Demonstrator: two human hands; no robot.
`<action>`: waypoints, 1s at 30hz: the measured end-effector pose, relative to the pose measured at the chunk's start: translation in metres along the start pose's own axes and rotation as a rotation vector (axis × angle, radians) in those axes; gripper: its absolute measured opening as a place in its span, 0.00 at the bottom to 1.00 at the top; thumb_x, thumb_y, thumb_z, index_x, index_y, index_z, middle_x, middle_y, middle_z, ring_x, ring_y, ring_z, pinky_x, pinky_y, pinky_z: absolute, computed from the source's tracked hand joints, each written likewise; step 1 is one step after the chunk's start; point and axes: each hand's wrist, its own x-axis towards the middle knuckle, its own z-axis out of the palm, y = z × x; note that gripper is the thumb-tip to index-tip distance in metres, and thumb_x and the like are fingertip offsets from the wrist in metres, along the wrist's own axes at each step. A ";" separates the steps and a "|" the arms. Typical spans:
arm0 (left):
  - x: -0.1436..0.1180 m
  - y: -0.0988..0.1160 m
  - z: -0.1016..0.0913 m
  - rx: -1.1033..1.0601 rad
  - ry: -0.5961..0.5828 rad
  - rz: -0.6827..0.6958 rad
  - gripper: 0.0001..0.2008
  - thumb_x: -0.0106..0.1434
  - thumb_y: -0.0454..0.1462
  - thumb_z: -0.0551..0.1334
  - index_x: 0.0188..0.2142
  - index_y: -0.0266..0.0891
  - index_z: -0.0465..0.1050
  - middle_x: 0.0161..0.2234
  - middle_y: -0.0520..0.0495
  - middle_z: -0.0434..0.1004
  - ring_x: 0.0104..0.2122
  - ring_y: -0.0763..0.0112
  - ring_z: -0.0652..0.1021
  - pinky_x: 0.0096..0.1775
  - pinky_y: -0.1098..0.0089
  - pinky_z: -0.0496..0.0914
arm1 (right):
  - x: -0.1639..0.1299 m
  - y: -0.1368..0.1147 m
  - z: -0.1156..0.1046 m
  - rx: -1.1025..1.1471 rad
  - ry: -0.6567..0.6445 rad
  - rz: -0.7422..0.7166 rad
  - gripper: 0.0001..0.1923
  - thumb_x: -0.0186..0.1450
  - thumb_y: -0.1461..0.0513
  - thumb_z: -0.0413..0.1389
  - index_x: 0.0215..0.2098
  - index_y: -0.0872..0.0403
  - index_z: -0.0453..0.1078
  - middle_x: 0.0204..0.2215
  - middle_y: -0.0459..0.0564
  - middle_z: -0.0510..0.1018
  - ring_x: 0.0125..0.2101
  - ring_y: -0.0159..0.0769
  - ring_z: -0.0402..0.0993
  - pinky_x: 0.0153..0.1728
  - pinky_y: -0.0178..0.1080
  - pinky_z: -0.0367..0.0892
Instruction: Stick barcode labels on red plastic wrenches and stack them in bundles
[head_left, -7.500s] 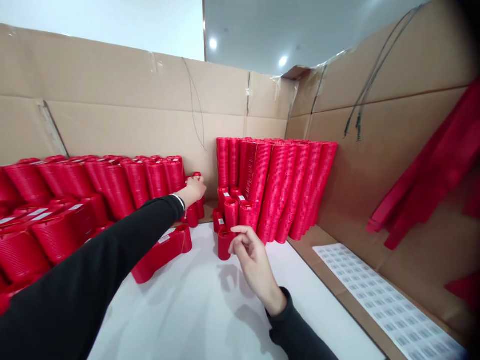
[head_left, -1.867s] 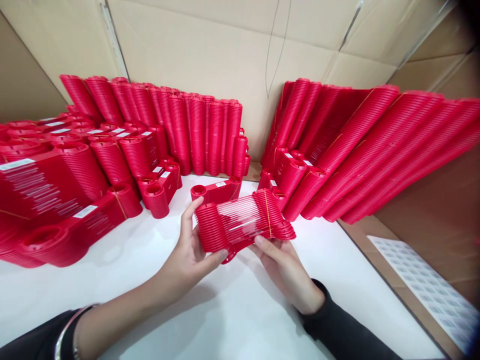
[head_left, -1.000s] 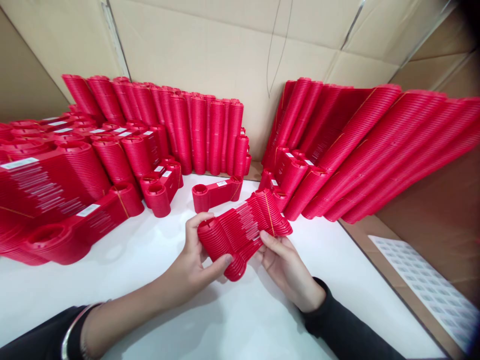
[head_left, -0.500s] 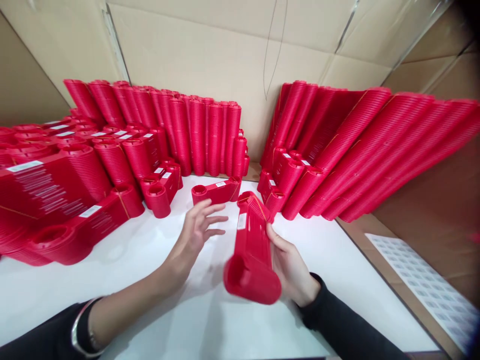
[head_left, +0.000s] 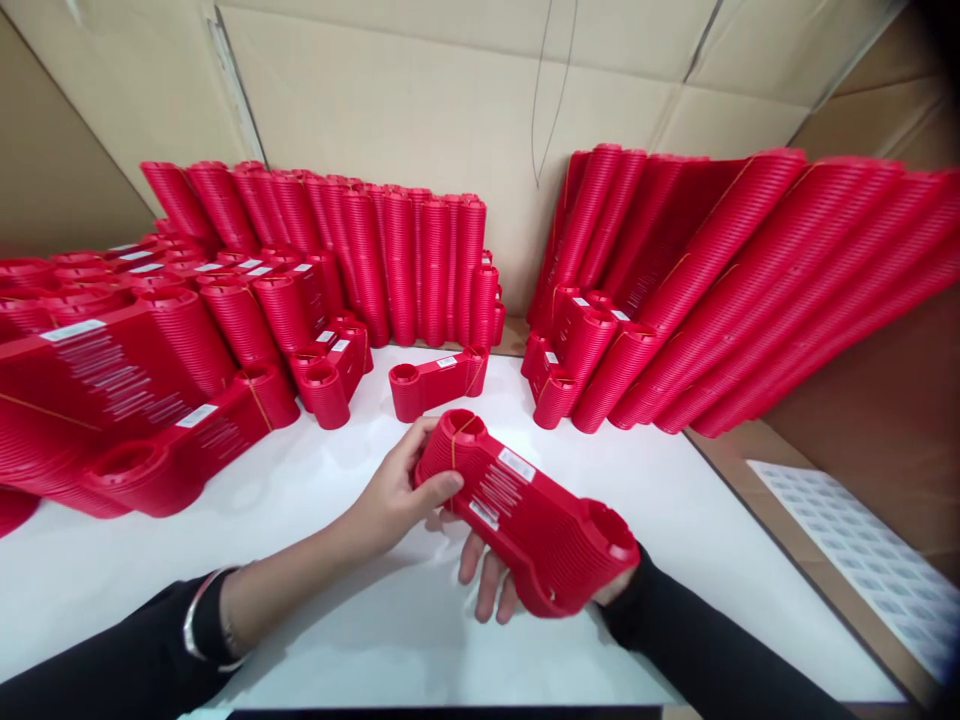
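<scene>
Two hands clasping red bundle [head_left: 525, 515]

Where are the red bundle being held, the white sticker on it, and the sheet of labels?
red bundle [head_left: 555, 545]: head view, on its ribbed side.
white sticker [head_left: 517, 464]: head view, on the sticker's middle.
sheet of labels [head_left: 862, 560]: head view, on the middle of the sheet.

Right hand [head_left: 491, 580] mostly hidden beneath red bundle [head_left: 525, 515], only fingers [head_left: 480, 590] showing; print on bundle's labels [head_left: 516, 464] too small to read; left stacks [head_left: 75, 400] and sticker sheet [head_left: 862, 560] cut off by edges.
</scene>
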 end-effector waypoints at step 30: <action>0.001 0.001 0.003 0.112 0.405 0.060 0.21 0.67 0.46 0.55 0.57 0.49 0.53 0.56 0.44 0.63 0.57 0.58 0.67 0.57 0.54 0.64 | 0.006 0.023 -0.001 -0.208 0.377 -0.346 0.21 0.67 0.53 0.54 0.57 0.47 0.63 0.51 0.49 0.74 0.49 0.43 0.71 0.52 0.46 0.65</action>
